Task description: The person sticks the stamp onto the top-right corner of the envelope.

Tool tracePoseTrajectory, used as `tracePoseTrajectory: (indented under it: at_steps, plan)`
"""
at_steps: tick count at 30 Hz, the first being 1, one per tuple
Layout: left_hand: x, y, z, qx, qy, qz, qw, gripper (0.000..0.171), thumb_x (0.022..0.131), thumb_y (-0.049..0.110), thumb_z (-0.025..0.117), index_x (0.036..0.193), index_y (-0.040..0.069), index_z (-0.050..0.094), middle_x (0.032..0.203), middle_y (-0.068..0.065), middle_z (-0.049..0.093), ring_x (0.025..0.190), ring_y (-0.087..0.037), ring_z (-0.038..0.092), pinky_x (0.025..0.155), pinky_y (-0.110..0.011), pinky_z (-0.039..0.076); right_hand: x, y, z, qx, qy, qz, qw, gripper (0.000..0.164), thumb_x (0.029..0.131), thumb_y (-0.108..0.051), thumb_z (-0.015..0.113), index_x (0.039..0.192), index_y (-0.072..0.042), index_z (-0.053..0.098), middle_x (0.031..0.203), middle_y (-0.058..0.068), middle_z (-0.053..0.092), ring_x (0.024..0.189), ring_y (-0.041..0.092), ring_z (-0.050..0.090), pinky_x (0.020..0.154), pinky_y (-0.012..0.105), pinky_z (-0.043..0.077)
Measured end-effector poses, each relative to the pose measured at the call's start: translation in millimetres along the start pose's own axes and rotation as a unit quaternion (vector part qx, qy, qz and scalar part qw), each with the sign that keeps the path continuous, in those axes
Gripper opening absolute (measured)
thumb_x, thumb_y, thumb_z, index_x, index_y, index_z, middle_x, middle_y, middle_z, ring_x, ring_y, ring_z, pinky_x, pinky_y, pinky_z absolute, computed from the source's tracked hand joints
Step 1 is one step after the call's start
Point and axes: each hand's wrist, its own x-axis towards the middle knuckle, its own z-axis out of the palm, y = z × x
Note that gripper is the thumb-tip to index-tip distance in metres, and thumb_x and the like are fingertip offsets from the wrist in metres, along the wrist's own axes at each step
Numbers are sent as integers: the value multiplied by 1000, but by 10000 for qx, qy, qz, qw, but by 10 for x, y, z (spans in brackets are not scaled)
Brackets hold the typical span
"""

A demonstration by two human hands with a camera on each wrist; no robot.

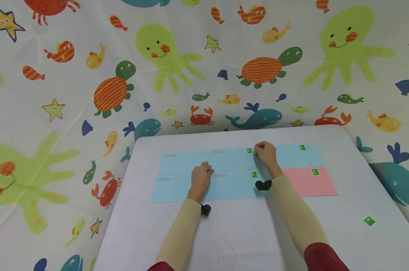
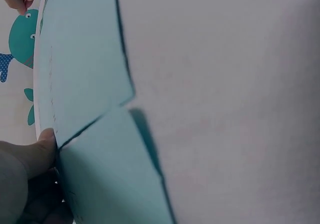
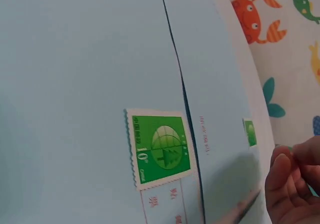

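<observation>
Blue envelopes point(image 1: 231, 162) lie edge to edge in two rows on the white table. My left hand point(image 1: 201, 178) rests on them where the left and middle ones meet, its thumb point(image 2: 44, 146) at the seam in the left wrist view. At the upper right of the middle envelopes, my right hand point(image 1: 266, 154) pinches a small thin piece. Only its pale edge shows in the left wrist view; it looks like a stamp, mostly hidden by the fingers. Green stamps point(image 3: 162, 149) sit on the middle envelopes, one just left of that hand.
To the right are another blue envelope point(image 1: 297, 155) and a pink envelope point(image 1: 312, 184), each with a green stamp. A loose green stamp point(image 1: 369, 221) lies on the table point(image 1: 238, 233) at the right. Behind hangs a cloth point(image 1: 190, 19) printed with sea animals.
</observation>
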Motion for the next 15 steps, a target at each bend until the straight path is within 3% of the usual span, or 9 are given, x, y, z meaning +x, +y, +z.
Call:
tracePoseTrajectory:
  at_steps: [6,15]
  plan:
    - [10,-26,-6,-38,-27,-99,9999,27,94,17,69,117,2,74,135,-20,63,129,-32,59,102,-45,53,-40,-64,-142,-31,140,-171,9998,30,103,-22,53,117,2,65,102,22,67,74,21,65,61,17,51]
    - [-49,-33,-18,-50,-9,26,10000,28,93,16,70,116,1,74,132,-21,65,128,-33,61,99,-46,54,-173,-75,-322,2,258,-333,9991,29,103,-22,57,117,2,64,106,26,67,78,30,67,60,16,50]
